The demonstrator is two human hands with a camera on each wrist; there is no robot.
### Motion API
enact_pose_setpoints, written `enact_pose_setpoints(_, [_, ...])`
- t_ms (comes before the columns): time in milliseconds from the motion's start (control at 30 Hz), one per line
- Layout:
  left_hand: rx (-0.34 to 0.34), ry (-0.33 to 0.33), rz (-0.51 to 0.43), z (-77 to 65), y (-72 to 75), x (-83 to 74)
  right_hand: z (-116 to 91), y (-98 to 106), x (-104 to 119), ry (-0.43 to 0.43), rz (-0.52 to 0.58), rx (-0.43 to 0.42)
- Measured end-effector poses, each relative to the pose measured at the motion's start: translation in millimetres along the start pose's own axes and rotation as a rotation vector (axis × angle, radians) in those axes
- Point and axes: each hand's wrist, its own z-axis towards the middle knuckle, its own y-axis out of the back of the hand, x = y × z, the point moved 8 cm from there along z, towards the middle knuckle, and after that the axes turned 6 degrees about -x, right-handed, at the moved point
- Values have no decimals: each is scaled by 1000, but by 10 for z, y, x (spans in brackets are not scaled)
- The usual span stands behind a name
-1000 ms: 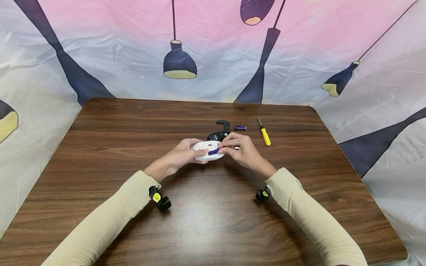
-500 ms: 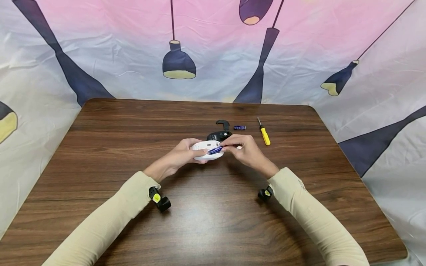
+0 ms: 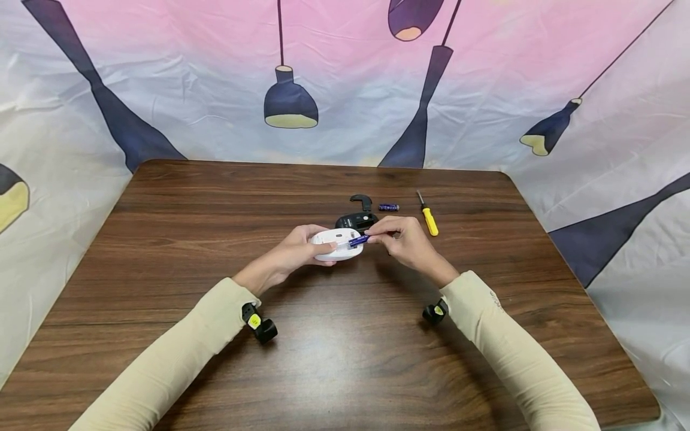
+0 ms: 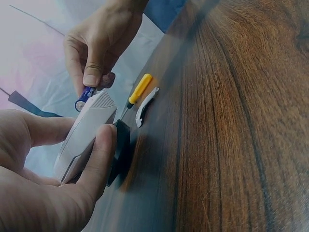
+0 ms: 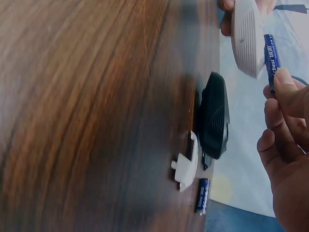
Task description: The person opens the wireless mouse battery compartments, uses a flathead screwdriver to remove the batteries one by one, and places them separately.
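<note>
My left hand point(image 3: 288, 250) grips a white computer mouse point(image 3: 334, 255) by its side, above the table, with its underside facing up. In the right wrist view, a blue AA-style battery point(image 5: 272, 57) is pinched between the thumb and fingers of my right hand point(image 5: 289, 130). The battery slants over the right end of the mouse; its near end is close to the battery slot, and I cannot tell whether it touches. From the left wrist view, the battery's round end point(image 4: 81, 104) points back toward the mouse, and the left thumb and fingers clasp the mouse's sides.
Just beyond the hands lies a black mouse point(image 3: 353, 221) with its black cover point(image 3: 363, 201) behind it. A second blue battery point(image 3: 389, 207) and a yellow-handled screwdriver point(image 3: 429, 221) lie to the right. A white cover point(image 5: 186, 168) rests near the black mouse.
My right hand has drawn back to the right, pulling the battery up and out of the white mouse's slot. The left hand and mouse have stayed in place.
</note>
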Motion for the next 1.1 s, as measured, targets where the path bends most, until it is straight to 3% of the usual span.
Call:
enact_pose_setpoints(233, [-5, 4, 3, 5, 9, 19, 22, 167, -59, 1, -5, -45])
enact_pose_setpoints(633, [-1, 3, 9, -25, 7, 11, 1, 413, -254, -40, -108, -103])
enact_pose_setpoints(1100, [5, -2, 26, -7, -5, 17, -89, 536, -509, -145, -243, -90])
